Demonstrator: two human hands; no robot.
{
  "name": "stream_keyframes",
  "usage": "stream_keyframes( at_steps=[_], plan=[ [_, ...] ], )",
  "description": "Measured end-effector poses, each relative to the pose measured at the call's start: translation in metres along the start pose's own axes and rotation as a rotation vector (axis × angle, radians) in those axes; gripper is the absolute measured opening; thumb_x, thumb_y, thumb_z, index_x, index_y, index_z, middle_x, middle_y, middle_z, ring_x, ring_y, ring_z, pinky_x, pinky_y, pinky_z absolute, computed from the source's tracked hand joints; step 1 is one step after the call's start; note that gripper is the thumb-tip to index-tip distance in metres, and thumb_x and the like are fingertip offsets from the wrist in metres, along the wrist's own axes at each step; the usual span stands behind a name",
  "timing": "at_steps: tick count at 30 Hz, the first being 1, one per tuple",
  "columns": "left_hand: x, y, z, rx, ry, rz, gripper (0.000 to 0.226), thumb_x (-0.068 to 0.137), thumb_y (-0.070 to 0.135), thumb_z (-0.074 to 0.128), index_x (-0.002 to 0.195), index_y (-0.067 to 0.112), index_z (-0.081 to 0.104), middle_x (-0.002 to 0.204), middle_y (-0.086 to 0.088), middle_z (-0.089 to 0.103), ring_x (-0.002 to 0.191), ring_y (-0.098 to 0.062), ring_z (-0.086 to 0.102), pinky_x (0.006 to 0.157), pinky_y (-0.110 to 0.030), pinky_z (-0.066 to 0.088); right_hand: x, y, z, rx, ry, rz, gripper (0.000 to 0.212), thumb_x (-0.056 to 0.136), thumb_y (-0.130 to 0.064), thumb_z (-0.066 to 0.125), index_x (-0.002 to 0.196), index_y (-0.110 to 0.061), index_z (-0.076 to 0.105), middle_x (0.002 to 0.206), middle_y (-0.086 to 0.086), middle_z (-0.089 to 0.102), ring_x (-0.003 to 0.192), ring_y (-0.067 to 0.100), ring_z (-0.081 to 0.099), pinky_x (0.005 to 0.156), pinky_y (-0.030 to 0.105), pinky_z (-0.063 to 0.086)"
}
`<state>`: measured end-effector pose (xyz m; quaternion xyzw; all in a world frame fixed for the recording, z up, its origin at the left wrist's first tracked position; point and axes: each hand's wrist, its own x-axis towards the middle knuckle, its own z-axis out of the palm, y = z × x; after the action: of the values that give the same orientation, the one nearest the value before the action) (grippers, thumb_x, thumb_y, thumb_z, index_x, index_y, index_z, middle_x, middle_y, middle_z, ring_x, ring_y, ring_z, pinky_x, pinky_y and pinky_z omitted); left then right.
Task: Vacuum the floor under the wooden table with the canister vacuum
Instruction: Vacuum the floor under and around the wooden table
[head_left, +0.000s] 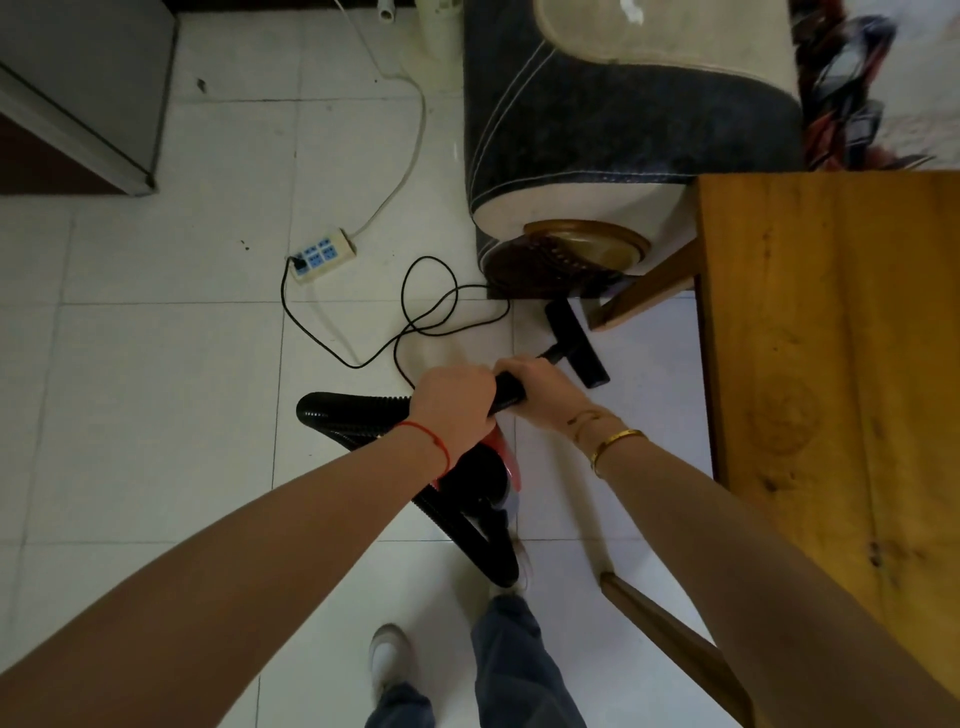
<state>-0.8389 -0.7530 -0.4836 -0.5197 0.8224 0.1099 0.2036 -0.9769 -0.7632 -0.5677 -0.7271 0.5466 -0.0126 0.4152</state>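
My left hand and my right hand both grip the black vacuum wand, left behind right. The wand runs forward to a black floor nozzle lying on the white tiles beside the wooden table's far leg. The wooden table fills the right side. The red and black canister vacuum sits on the floor under my arms, its ribbed black hose looping to the left.
A black power cord curls across the tiles to a white power strip. A dark and cream sofa arm stands beyond the nozzle. A grey cabinet is at the far left. My feet are below.
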Motion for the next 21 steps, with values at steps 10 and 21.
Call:
stream_keyframes(
  at_steps=[10, 21],
  plan=[
    [-0.046, -0.025, 0.01, -0.001, -0.034, 0.112, 0.03, 0.09, 0.038, 0.055, 0.111, 0.017, 0.054, 0.093, 0.0, 0.06, 0.075, -0.017, 0.059, 0.065, -0.028, 0.045, -0.031, -0.038, 0.042, 0.092, 0.073, 0.026, 0.017, 0.078, -0.015, 0.069, 0.093, -0.019, 0.062, 0.095, 0.001, 0.06, 0.085, 0.018, 0.058, 0.081, 0.031, 0.048],
    [-0.106, -0.054, 0.022, 0.097, -0.065, 0.255, 0.034, 0.091, 0.043, 0.055, 0.114, 0.018, 0.052, 0.099, -0.001, 0.061, 0.086, -0.019, 0.063, 0.068, -0.028, 0.047, -0.066, -0.085, 0.103, 0.218, 0.213, 0.049, 0.024, 0.079, -0.016, 0.069, 0.102, -0.017, 0.063, 0.103, 0.006, 0.062, 0.093, 0.021, 0.057, 0.086, 0.028, 0.043]
  ],
)
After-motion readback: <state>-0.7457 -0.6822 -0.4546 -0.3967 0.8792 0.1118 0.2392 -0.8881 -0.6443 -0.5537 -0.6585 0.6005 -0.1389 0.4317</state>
